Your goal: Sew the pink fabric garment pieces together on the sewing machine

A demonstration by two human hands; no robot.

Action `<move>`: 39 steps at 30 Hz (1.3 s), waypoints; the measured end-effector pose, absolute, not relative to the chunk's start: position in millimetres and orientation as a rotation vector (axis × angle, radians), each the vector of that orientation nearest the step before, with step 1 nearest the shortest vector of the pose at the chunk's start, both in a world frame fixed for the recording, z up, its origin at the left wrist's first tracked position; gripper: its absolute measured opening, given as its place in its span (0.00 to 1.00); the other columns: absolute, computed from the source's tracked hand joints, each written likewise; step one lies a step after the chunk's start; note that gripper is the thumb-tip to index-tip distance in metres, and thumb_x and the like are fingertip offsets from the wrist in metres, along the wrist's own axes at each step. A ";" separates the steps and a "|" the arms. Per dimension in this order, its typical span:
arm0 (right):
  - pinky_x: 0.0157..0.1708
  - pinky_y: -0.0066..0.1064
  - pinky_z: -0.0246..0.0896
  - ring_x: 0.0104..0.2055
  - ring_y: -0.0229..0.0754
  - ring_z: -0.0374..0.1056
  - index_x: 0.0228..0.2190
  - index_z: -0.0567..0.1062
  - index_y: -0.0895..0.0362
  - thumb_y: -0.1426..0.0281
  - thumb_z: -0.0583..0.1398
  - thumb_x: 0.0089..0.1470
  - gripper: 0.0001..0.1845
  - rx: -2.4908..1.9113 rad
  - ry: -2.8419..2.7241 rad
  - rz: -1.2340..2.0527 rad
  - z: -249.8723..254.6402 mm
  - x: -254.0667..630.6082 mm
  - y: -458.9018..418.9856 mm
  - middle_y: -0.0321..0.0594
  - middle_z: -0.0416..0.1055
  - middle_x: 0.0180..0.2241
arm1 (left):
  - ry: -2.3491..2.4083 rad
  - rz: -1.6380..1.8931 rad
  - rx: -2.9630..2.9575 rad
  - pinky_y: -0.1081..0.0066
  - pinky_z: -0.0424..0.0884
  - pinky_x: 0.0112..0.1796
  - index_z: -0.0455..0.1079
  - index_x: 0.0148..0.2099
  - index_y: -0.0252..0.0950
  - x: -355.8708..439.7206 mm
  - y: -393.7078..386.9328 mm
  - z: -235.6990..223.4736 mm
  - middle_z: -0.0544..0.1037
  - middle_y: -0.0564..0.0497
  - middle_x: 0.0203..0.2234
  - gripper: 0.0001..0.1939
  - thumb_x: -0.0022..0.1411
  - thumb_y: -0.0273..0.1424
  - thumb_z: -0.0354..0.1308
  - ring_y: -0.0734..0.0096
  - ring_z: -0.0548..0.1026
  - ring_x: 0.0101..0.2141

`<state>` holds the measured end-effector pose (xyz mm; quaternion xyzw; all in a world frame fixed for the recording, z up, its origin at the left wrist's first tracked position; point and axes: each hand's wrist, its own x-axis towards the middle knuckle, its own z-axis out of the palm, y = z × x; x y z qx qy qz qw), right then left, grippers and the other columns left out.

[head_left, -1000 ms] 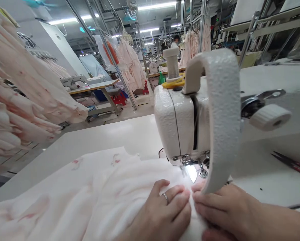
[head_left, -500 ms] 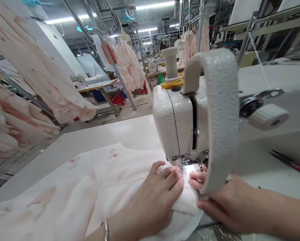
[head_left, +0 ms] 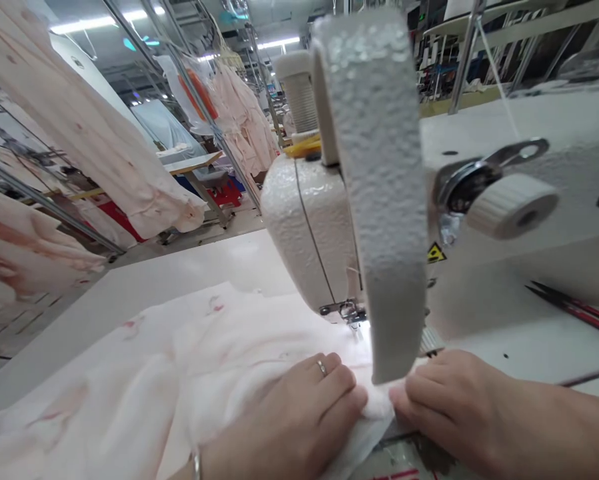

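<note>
Pale pink-white fabric [head_left: 144, 380] with small printed motifs spreads over the table and runs under the lit needle area of a white sewing machine [head_left: 294, 233]. My left hand [head_left: 314, 407], with a ring and a bracelet, lies on the cloth just before the presser foot [head_left: 354, 328]. Its fingers are curled and closed on the fabric. To the right of the machine's curved guard [head_left: 392, 200], my right hand [head_left: 449, 400] pinches the fabric's edge. The guard covers part of the needle area, and the right fingertips are partly hidden.
Red-handled thread snips [head_left: 574, 308] lie on the white table [head_left: 179, 270] at the right. A ribbed tension knob [head_left: 512, 205] sticks out of the machine, and a thread spool [head_left: 299, 97] stands on top. Pink garments [head_left: 99, 127] hang from metal rails at the left.
My right hand has drawn its fingers out from behind the guard and closed on the fabric edge. My left hand has shifted slightly down, away from the needle. The view has moved closer.
</note>
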<state>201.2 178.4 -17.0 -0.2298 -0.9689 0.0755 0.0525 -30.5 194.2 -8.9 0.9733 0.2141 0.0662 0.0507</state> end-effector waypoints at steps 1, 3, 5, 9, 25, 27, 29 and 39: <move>0.19 0.32 0.42 0.23 0.39 0.53 0.35 0.67 0.62 0.78 0.51 0.50 0.09 -0.675 -2.952 0.197 -16.0 201.2 177.9 0.36 0.62 0.25 | 0.662 0.204 2.948 0.68 0.65 0.32 0.62 0.40 0.34 -30.9 194.7 -8.6 0.67 0.49 0.29 0.12 0.63 0.23 0.38 0.68 0.63 0.30; 0.19 0.32 0.43 0.23 0.39 0.53 0.34 0.67 0.62 0.79 0.51 0.49 0.09 -0.620 -2.948 0.162 -15.3 200.7 177.4 0.36 0.62 0.25 | 0.688 0.148 2.932 0.68 0.65 0.32 0.62 0.39 0.34 -30.2 194.8 -6.0 0.68 0.49 0.30 0.11 0.61 0.22 0.40 0.68 0.63 0.30; 0.19 0.32 0.42 0.22 0.38 0.51 0.31 0.67 0.61 0.79 0.51 0.49 0.07 -0.613 -2.921 0.181 -17.9 199.7 177.6 0.36 0.61 0.24 | 0.697 0.086 2.935 0.68 0.66 0.31 0.63 0.38 0.34 -27.2 192.9 -1.5 0.68 0.49 0.31 0.09 0.60 0.23 0.41 0.68 0.63 0.30; 0.18 0.31 0.40 0.21 0.36 0.49 0.24 0.65 0.58 0.77 0.48 0.54 0.11 -0.716 -2.699 0.253 -27.6 196.0 178.3 0.35 0.59 0.22 | 0.801 0.146 3.020 0.63 0.66 0.34 0.64 0.33 0.34 -15.9 182.1 3.1 0.69 0.48 0.29 0.09 0.60 0.31 0.45 0.66 0.65 0.30; 0.19 0.31 0.45 0.21 0.38 0.54 0.26 0.69 0.60 0.78 0.48 0.54 0.11 -0.776 -2.488 0.115 -48.2 182.2 162.6 0.38 0.62 0.22 | 0.967 0.212 2.825 0.71 0.62 0.21 0.62 0.30 0.35 -18.6 174.4 -3.2 0.67 0.50 0.25 0.06 0.56 0.25 0.46 0.71 0.64 0.22; 0.19 0.31 0.45 0.22 0.38 0.55 0.29 0.69 0.60 0.78 0.48 0.54 0.11 -0.772 -2.511 0.085 -46.2 184.4 163.9 0.39 0.62 0.24 | 0.933 0.189 2.908 0.72 0.59 0.19 0.62 0.31 0.35 -19.1 175.6 -5.6 0.68 0.51 0.25 0.03 0.55 0.25 0.48 0.71 0.63 0.21; 0.19 0.31 0.45 0.22 0.38 0.54 0.31 0.70 0.60 0.78 0.48 0.54 0.11 -0.770 -2.526 0.066 -40.9 186.3 165.4 0.38 0.62 0.23 | 0.938 0.278 2.966 0.72 0.58 0.18 0.62 0.29 0.35 -18.4 175.9 -11.0 0.67 0.51 0.24 0.05 0.55 0.23 0.47 0.72 0.62 0.20; 0.16 0.31 0.52 0.20 0.38 0.59 0.36 0.69 0.70 0.83 0.41 0.54 0.19 -0.511 -2.721 -0.223 -14.4 187.6 164.4 0.41 0.66 0.19 | 1.071 0.661 2.787 0.72 0.62 0.22 0.61 0.27 0.34 -14.0 173.5 -20.9 0.66 0.52 0.22 0.11 0.60 0.23 0.42 0.73 0.63 0.22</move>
